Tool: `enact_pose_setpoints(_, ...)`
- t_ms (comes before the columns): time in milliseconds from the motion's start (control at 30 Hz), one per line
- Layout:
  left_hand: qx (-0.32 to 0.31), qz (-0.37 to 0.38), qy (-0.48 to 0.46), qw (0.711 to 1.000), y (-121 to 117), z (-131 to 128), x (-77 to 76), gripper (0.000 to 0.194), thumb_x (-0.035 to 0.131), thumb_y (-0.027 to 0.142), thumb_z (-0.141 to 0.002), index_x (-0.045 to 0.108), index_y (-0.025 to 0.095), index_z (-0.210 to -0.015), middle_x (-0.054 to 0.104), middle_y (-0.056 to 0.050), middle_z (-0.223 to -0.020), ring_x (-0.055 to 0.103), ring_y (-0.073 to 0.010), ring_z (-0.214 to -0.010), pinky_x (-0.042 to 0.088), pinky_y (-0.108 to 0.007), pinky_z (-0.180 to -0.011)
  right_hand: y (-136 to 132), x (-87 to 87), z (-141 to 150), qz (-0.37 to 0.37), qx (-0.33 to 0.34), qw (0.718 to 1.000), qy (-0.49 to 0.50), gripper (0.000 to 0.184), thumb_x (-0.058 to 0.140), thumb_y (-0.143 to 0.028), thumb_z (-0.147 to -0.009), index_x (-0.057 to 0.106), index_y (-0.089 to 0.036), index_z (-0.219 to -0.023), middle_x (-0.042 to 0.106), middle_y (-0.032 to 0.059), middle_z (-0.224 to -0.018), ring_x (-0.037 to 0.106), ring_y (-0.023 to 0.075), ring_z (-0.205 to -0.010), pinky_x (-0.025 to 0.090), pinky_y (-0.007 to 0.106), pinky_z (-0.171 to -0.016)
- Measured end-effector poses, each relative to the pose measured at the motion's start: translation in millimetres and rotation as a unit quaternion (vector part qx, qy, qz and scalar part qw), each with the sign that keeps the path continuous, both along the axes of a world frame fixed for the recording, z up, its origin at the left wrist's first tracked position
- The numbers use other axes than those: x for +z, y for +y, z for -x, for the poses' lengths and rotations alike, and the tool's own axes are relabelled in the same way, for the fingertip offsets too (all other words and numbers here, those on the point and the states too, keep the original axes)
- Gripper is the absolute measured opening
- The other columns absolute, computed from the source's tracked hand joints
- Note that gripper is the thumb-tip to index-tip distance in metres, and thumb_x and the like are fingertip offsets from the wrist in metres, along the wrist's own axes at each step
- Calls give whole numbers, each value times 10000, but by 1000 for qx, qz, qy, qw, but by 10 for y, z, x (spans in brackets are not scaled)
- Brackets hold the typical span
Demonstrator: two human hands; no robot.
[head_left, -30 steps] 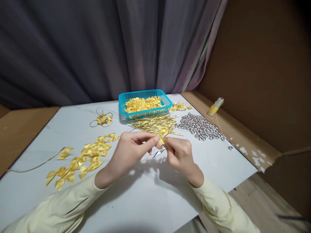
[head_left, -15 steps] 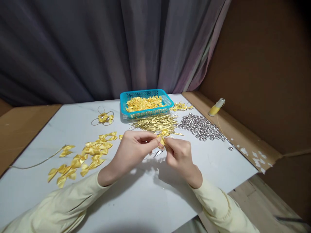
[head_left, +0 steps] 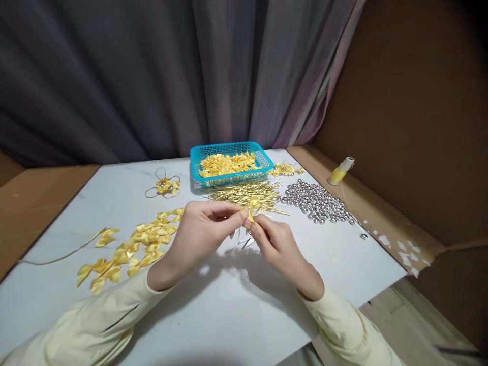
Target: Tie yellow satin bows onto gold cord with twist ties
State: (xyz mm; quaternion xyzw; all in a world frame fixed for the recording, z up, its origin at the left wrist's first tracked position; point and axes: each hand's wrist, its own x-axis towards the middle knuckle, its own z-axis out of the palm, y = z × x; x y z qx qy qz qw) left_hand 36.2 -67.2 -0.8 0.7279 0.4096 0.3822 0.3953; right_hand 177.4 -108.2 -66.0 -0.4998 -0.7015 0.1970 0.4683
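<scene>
While L hand (head_left: pixel 202 231) pinches bow (head_left: pixel 253 203), bskt (head_left: pixel 233 176) holds yel ribbon pcs (head_left: pixel 229 163).

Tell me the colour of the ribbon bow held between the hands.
The ribbon bow is yellow; the head view shows it best.

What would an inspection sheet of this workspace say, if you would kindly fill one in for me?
Surface: white tabletop, cardboard along its left and right edges.
Thing in hand: yellow ribbon bow, partly hidden by fingers.
Materials: blue basket of yellow bows; gold strips piled in front of it; silver beads heaped to the right; loose bows to the left.
Clutter: white scraps on the right-hand cardboard; metal blades near the hands, mostly hidden.
Left hand: pinching the ribbon bow.
Right hand: fingertips at the same bow.
Cables: nothing seen; only thread from the spool.
Surroundings: dark curtain behind, brown panel at right.
</scene>
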Motion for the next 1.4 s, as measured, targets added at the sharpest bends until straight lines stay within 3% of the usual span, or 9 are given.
enact_pose_setpoints(133, 2, 1, 1, 1000, -8, 3, -11, 111, 631, 173, -697, 696, 152, -610, 534, 48, -424, 373, -46, -367, 292, -158, -340, -48, 4, -11, -7, 35, 999, 6, 200, 357, -205, -910, 486, -171, -761, 449, -34, -593, 400, 88, -498, 303, 201, -513)
enact_pose_setpoints(300, -6, 13, -3, 1000, -8, 12, -25, 106, 632, 159, -702, 697, 133, -623, 605, 17, -512, 417, -54, -436, 345, -144, -386, -73, -42, 21, -23, 17, 1000, 6, 180, 369, -146, -887, 474, -171, -742, 391, -50, -537, 351, 76, -435, 273, 201, -468)
enact_pose_setpoints(700, -33, -13, -4, 999, -54, -13, -28, 146, 609, 72, -688, 691, 145, -592, 653, 37, -553, 468, -42, -455, 381, -109, -420, -77, -85, 37, -98, 11, 995, 29, 163, 381, -98, -853, 451, -178, -729, 404, -41, -547, 354, 75, -440, 278, 199, -457)
enact_pose_setpoints(967, -46, -42, 22, 998, -71, -24, -75, 124, 609, 105, -694, 692, 117, -602, 674, -11, -565, 583, -111, -522, 449, -161, -477, -79, -92, 68, -68, 9, 994, 91, 182, 403, -89, -823, 427, -179, -667, 364, -56, -503, 308, 63, -413, 251, 197, -436)
enact_pose_setpoints(1167, -24, -98, 35, 994, -53, -26, -119, 108, 627, 116, -689, 690, 124, -602, 670, -4, -564, 562, -102, -506, 439, -165, -477, -59, -66, 84, -12, 1, 989, 147, 209, 411, -170, -860, 451, -175, -655, 359, -55, -494, 320, 71, -429, 256, 203, -443)
enact_pose_setpoints(1400, -21, -9, -3, 1000, -23, -7, -47, 102, 644, 200, -736, 686, 162, -652, 675, 28, -603, 539, -69, -529, 417, -125, -476, -75, 3, 18, 0, 23, 994, 107, 213, 417, -220, -892, 485, -170, -696, 442, -36, -554, 394, 84, -487, 291, 210, -493)
